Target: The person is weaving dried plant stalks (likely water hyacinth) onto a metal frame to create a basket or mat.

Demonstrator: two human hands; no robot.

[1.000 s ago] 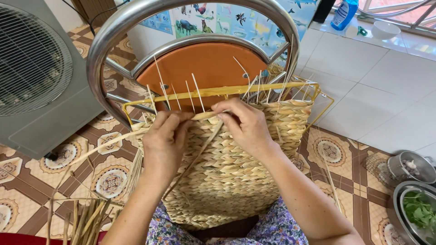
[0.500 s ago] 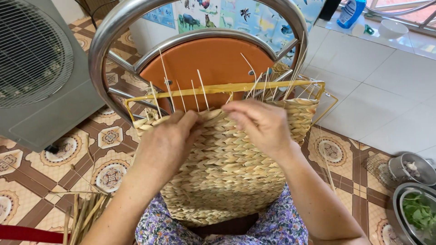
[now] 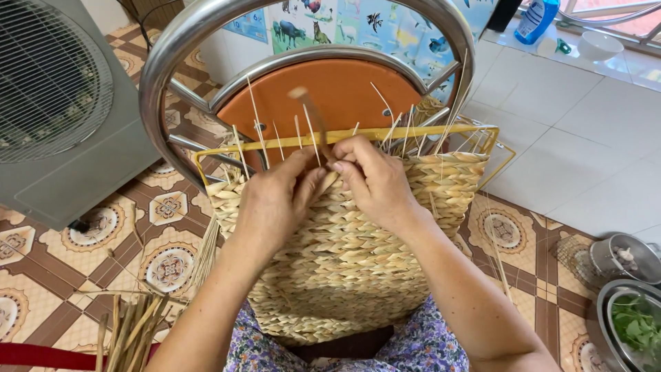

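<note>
A half-woven straw basket rests on my lap, built around a yellow wire frame with thin upright stalks poking above its rim. My left hand and my right hand meet at the top middle of the weave, both pinching one straw strand that sticks up, blurred, between them. The basket leans against a metal chair with an orange seat.
A grey fan housing stands at the left. Loose straw stalks lie on the patterned floor tiles at lower left. Metal bowls, one with green leaves, sit at lower right. A blue bottle stands at the top right.
Both hands have shifted slightly up to the basket rim, and the straw strand now sticks up between them instead of trailing down across the weave.
</note>
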